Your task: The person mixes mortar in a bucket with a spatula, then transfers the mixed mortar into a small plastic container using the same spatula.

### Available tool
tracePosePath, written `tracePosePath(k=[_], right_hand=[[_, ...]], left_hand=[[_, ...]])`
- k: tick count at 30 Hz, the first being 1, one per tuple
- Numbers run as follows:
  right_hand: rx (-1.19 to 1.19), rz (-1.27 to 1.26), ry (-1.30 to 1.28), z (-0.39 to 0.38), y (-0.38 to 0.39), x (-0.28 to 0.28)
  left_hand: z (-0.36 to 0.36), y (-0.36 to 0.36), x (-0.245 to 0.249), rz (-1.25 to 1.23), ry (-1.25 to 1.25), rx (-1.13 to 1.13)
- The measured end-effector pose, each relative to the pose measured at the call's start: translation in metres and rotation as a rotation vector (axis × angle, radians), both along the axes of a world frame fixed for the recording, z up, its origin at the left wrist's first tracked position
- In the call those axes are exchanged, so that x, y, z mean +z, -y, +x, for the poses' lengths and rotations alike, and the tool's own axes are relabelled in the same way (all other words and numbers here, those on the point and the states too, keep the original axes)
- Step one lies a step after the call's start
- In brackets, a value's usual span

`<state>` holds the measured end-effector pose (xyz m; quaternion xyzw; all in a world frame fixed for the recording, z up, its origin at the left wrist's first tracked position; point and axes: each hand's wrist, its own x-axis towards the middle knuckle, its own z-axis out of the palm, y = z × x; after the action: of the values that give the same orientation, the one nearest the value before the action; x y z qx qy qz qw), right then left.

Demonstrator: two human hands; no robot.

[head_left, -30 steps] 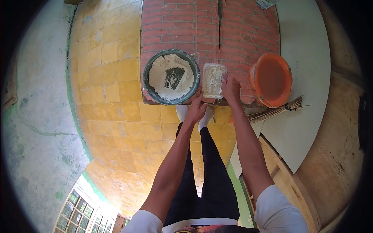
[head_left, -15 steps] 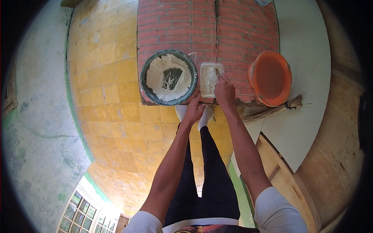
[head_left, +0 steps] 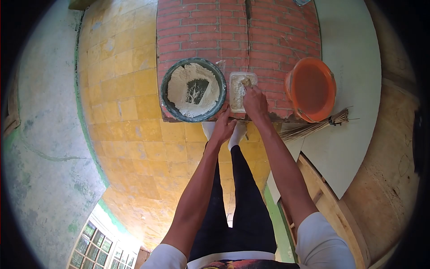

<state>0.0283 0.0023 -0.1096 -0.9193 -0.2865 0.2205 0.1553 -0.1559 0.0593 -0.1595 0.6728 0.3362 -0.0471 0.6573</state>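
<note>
A white rectangular plastic tub [head_left: 232,92] with a pale, lumpy powder or paste in it sits near the front edge of the brick-patterned tabletop [head_left: 204,27]. My right hand [head_left: 255,102] is closed over the tub's right side, gripping a small stirring tool [head_left: 245,83] whose tip is in the pale mix; its exact kind is hard to make out. My left hand [head_left: 224,127] is by the tub's near left corner, fingertips at the corner and thumb held apart. Just left of it stands a dark round basin [head_left: 164,92] with white powder heaped round its inside and the bottom partly bare.
An orange bucket [head_left: 332,89] of murky liquid stands at the table's right front. Beside it a bundle of thin sticks [head_left: 313,129] juts past the edge. A pale board [head_left: 351,67] lies to the right. Yellow floor tiles [head_left: 130,130] extend on the left.
My right hand has shifted slightly left and toward me, taking the tool through the mix. The left hand stays at the tub's corner. The basin and bucket stay put.
</note>
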Motion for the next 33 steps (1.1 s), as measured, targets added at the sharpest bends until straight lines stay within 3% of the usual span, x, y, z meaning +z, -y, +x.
tracePosePath(k=[4,9,13,23,26,29,33], right_hand=[[0.021,-0.043,0.0,0.009,0.006,-0.001],[-0.134,0.118,0.051,0.006,0.007,0.024],[-0.094,0.059,-0.016,-0.005,0.005,0.006],[-0.143,0.023,0.15,0.016,-0.002,0.009],[-0.117,-0.026,0.115,0.015,-0.003,-0.001],[-0.078,-0.028,0.063,0.013,-0.001,0.001],[-0.056,0.082,0.04,0.003,0.001,0.019]], left_hand=[[0.001,-0.004,0.007,0.067,-0.035,-0.061],[0.005,-0.007,0.015,-0.038,-0.037,-0.028],[0.007,-0.003,0.015,-0.025,-0.003,0.007],[0.007,-0.011,0.008,-0.036,0.037,0.035],[0.011,-0.01,0.01,0.085,0.094,-0.01],[0.021,-0.014,0.026,-0.127,0.054,-0.04],[0.015,-0.006,0.01,0.034,0.069,-0.051]])
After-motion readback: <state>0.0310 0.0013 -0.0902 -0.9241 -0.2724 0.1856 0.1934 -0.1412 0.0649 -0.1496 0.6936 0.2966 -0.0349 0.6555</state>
